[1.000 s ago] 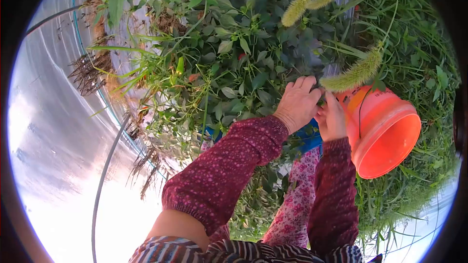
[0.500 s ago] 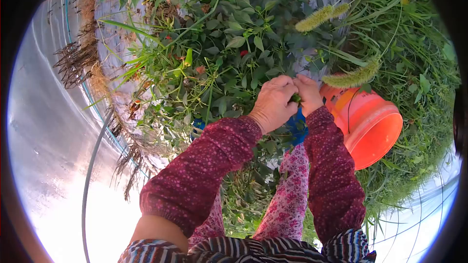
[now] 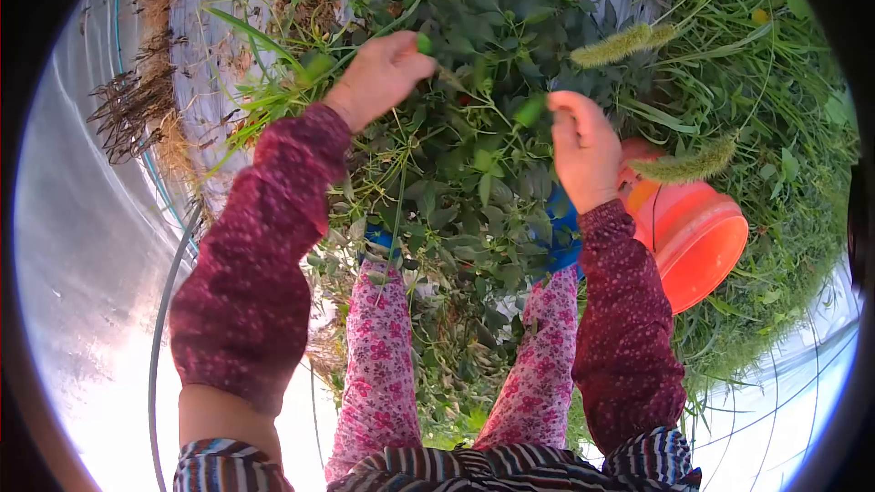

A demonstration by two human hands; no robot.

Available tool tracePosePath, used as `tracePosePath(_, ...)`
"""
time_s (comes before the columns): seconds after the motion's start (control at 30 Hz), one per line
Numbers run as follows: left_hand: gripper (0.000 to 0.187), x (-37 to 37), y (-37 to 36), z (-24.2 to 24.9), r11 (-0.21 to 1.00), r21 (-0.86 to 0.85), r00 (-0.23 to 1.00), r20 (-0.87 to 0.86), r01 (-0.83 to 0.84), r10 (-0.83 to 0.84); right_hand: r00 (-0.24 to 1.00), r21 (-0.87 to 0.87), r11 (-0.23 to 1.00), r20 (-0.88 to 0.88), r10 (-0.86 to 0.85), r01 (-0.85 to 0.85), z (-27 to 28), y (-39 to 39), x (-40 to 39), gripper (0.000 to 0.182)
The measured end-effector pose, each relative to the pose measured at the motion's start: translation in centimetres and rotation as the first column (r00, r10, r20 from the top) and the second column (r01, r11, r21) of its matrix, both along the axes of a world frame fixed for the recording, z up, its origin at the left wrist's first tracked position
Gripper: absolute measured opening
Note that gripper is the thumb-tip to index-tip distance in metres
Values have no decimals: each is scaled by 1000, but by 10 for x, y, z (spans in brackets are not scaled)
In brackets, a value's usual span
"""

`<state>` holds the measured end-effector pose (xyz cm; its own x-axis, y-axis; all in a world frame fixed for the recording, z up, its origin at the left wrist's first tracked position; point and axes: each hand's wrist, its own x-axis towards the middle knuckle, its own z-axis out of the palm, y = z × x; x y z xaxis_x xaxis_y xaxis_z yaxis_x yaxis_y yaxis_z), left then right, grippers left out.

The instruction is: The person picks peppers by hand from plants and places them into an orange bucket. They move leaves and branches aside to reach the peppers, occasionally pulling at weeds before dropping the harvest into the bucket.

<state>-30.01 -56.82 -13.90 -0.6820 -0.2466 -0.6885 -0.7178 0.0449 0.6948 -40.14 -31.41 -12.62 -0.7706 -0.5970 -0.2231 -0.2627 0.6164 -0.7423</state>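
Pepper plants with dark green leaves fill the ground in front of me. My left hand is closed above the foliage on the left, and a small green pepper pokes out by its thumb and index finger. On the other side, my right hand has its fingers curled. A green pepper, smeared by motion, sticks out leftward from those fingertips. The exact grip on each pepper is partly hidden.
An orange-red bucket lies tipped in the grass right of my right forearm. Bristly grass heads hang over it. Blue footwear shows among the leaves. Plastic sheeting and a dark hose run along the left.
My hands were together over the plants near the bucket and have come apart. The left moved up and left; the right rose slightly, with a green pepper now showing at its fingertips.
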Motion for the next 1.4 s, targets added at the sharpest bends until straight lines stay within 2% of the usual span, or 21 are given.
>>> tracePosePath(0.03, 69, 5, -10, -2, 981, 38, 979, 89, -188, 184, 995, -52, 998, 93, 44, -39, 4, -21, 7, 20)
tracePosePath(0.07, 61, 10, -28, -11, 952, 132, 957, 133, -277, 259, 979, -109, 991, 184, 91, -72, 3, -43, 16, 18)
tracePosePath(0.17, 45, 21, -65, 0, 901, 185, 920, 84, -392, 383, 907, 125, 914, 231, 352, -386, -24, -97, 35, 29)
tracePosePath(0.2, 39, 23, -72, 7, 990, -97, 970, 230, 102, -77, 851, 257, 821, 293, 437, -510, -35, -110, 39, 36)
tracePosePath(0.23, 34, 28, -76, 12, 755, -259, 761, 471, 602, -445, 794, 322, 744, 414, 445, -585, -52, -120, 43, 54)
tracePosePath(0.27, 34, 42, -78, 12, 758, -254, 761, 472, 601, -446, 792, 323, 742, 418, 445, -588, -64, -115, 53, 54)
tracePosePath(0.33, 26, 77, -78, 7, 391, -176, 413, 604, 903, -682, 845, 581, 617, 315, 431, -531, -82, -105, 64, 62)
tracePosePath(0.43, 25, 144, -92, 2, 227, -411, 426, 496, 883, -757, 635, 565, 296, 643, 428, -770, -91, -79, 51, 71)
tracePosePath(0.47, 25, 162, -95, -1, 236, -412, 432, 489, 880, -758, 634, 569, 286, 645, 427, -771, -91, -69, 46, 71)
tracePosePath(0.53, 24, 192, -103, -3, 302, -584, 590, 397, 753, -703, 506, 571, -5, 732, 455, -821, -87, -52, 42, 68)
tracePosePath(0.57, 24, 200, -104, -3, 312, -583, 597, 392, 750, -700, 503, 571, -15, 734, 456, -821, -88, -44, 41, 68)
tracePosePath(0.63, 24, 214, -104, -3, 411, -576, 670, 357, 707, -651, 600, 582, 211, 633, 489, -785, -93, -32, 41, 60)
tracePosePath(0.67, 24, 218, -102, -6, 415, -577, 672, 351, 704, -652, 603, 587, 206, 633, 486, -783, -95, -32, 39, 60)
tracePosePath(0.73, 25, 227, -101, -11, 487, -627, 754, 264, 608, -602, 726, 516, 531, 599, 337, -672, -103, -42, 39, 53)
tracePosePath(0.77, 27, 226, -100, -11, 515, -631, 776, 237, 580, -585, 691, 509, 574, 708, 144, -641, -92, -67, 30, 52)
tracePosePath(0.97, 33, 237, -108, -14, 511, -662, 792, 216, 549, -572, 771, 366, 837, 629, 100, -406, -196, -111, 52, 47)
tracePosePath(1.07, 38, 250, -117, -20, 485, -697, 799, 213, 528, -563, 828, 565, 674, 546, 128, -477, -124, -163, 58, 41)
tracePosePath(1.1, 42, 253, -120, -22, 483, -669, 787, 259, 564, -561, 547, 398, 378, 546, 635, -836, -152, -162, 63, 57)
tracePosePath(1.13, 46, 256, -123, -25, 482, -641, 774, 304, 598, -556, 547, 395, 381, 544, 636, -836, -175, -152, 70, 57)
tracePosePath(1.2, 50, 264, -125, -29, 483, -629, 773, 336, 609, -538, 542, 304, 720, 832, 118, -624, -161, -152, 75, 73)
tracePosePath(1.4, 59, 274, -119, -31, 499, -646, 805, 352, 578, -478, 433, 218, 889, 901, -24, -404, -124, -142, 81, 83)
